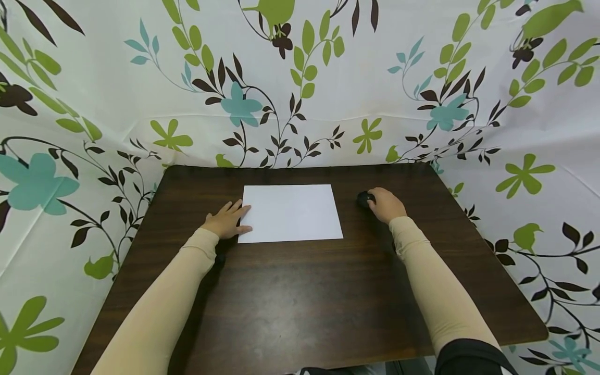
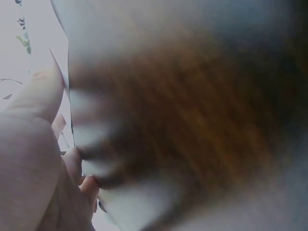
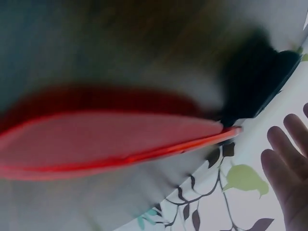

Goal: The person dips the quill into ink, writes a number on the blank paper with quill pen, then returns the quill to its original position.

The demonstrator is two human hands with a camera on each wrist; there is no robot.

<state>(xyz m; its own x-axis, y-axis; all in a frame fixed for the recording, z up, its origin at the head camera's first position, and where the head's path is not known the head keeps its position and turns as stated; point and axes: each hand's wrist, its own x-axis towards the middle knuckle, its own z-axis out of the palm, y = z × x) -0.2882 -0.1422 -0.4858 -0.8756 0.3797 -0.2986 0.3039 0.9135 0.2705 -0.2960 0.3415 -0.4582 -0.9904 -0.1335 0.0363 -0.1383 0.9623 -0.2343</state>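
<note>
A blank white sheet of paper point(image 1: 292, 214) lies flat on the dark wooden table. My left hand point(image 1: 227, 221) rests at its left edge, fingers and thumb stretched out over the margin; the left wrist view shows the thumb point(image 2: 41, 96) close up. Right of the sheet, my right hand point(image 1: 386, 205) has its fingers over a small black rounded object point(image 1: 363, 199), mostly covered by the hand. In the right wrist view, a blurred black object point(image 3: 262, 77) adjoins a red-rimmed, pinkish oval point(image 3: 115, 139); several fingers point(image 3: 281, 161) show at the right edge. I cannot tell its kind.
The brown wooden table top point(image 1: 300, 302) stretches around the paper and both hands. A white curtain point(image 1: 300, 130) printed with leaves, flowers and birds hangs behind the table and along both sides. Light sleeves cover both forearms.
</note>
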